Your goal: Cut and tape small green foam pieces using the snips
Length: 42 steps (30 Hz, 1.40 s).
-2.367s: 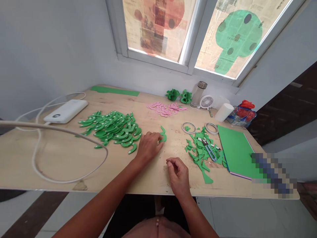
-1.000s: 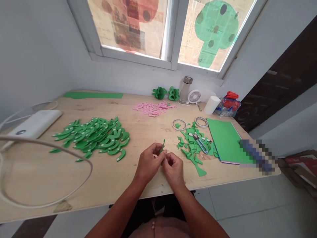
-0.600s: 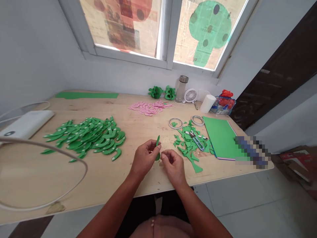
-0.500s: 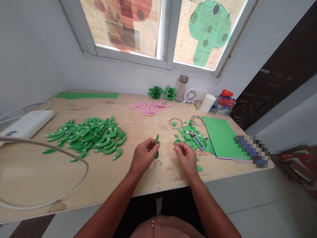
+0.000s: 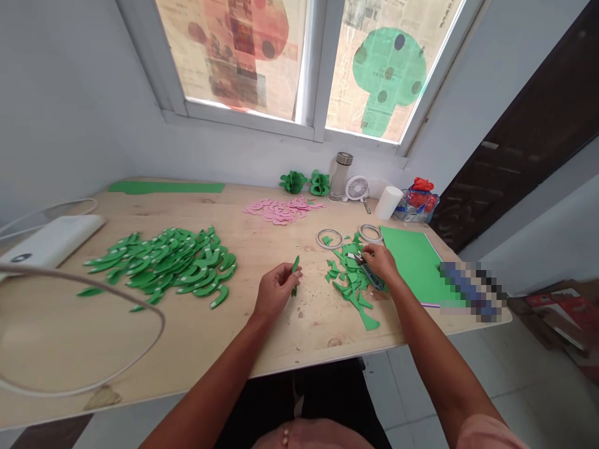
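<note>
My left hand is closed on a green paper piece, held on edge between thumb and fingers just above the table. My right hand has its fingers pinched together over the pile of green paper scraps. Its fingertips are at the upper end of a pair of small snips lying on the scraps. What the fingertips grip, if anything, cannot be made out. To the left lies a large heap of curved green paper pieces, many with small white patches on their ends.
Two tape rolls, a near one and a far one, lie behind the scraps. Green sheets are stacked at right. Pink cut-outs, a glass bottle and a small fan stand farther back. A cable loops at left.
My right hand has moved right and away from me, from the table's middle to the scraps and snips. Some scraps have shifted. My left hand still holds the green paper piece, turned slightly.
</note>
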Each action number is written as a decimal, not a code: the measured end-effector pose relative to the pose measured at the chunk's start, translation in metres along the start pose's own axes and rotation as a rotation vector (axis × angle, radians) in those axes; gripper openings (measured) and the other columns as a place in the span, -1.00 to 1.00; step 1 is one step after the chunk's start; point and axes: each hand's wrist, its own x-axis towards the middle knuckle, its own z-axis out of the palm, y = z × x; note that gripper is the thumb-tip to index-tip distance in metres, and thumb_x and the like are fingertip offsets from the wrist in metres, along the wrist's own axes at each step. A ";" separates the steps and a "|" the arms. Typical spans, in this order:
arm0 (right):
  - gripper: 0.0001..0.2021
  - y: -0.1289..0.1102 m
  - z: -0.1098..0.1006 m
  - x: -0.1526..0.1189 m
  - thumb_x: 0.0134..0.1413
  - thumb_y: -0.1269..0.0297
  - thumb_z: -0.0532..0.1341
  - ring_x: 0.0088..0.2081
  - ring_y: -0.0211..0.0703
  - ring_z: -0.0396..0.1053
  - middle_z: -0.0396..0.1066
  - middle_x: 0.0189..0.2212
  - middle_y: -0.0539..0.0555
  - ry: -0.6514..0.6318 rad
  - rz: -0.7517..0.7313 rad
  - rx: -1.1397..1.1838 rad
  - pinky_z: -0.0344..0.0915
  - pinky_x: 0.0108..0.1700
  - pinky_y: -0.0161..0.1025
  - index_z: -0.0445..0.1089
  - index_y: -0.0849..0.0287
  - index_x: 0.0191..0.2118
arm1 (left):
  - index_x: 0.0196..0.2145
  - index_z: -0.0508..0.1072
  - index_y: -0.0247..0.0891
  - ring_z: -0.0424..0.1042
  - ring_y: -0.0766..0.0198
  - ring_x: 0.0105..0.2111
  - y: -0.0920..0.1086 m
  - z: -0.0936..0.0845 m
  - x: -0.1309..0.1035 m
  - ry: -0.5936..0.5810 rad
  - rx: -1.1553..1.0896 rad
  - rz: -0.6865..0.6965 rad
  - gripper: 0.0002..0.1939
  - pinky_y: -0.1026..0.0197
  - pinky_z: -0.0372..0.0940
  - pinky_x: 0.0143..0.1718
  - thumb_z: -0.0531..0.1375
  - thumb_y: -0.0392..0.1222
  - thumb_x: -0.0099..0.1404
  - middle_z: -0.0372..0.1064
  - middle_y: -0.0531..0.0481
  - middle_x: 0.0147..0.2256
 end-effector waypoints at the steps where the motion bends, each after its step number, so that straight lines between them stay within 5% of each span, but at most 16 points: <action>1: -0.79 0.000 0.002 0.003 -0.08 0.38 0.13 -0.27 -0.10 0.39 0.51 -0.34 0.05 -0.013 -0.002 -0.013 0.14 -0.32 -0.31 0.49 0.09 -0.33 | -0.41 0.45 -0.31 0.37 0.31 -0.53 0.000 -0.001 0.000 0.005 -0.011 -0.005 -0.78 0.30 0.25 -0.50 0.19 -0.10 0.03 0.41 0.01 -0.51; 17: -0.79 0.002 0.006 0.022 -0.07 0.39 0.11 -0.32 -0.17 0.39 0.51 -0.40 0.03 -0.143 -0.020 -0.114 0.09 -0.38 -0.36 0.50 0.12 -0.36 | -0.43 0.46 -0.30 0.38 0.29 -0.56 0.001 -0.004 0.002 -0.008 0.059 -0.059 -0.79 0.35 0.19 -0.64 0.18 -0.11 0.01 0.40 0.03 -0.58; 42: -0.91 -0.003 0.010 0.023 -0.11 0.37 0.16 -0.36 -0.18 0.35 0.47 -0.49 0.04 -0.082 0.007 -0.055 0.08 -0.37 -0.35 0.42 0.16 -0.49 | -0.41 0.47 -0.28 0.37 0.27 -0.56 0.000 -0.006 0.002 -0.012 0.067 -0.050 -0.80 0.33 0.21 -0.64 0.17 -0.13 0.02 0.40 0.04 -0.59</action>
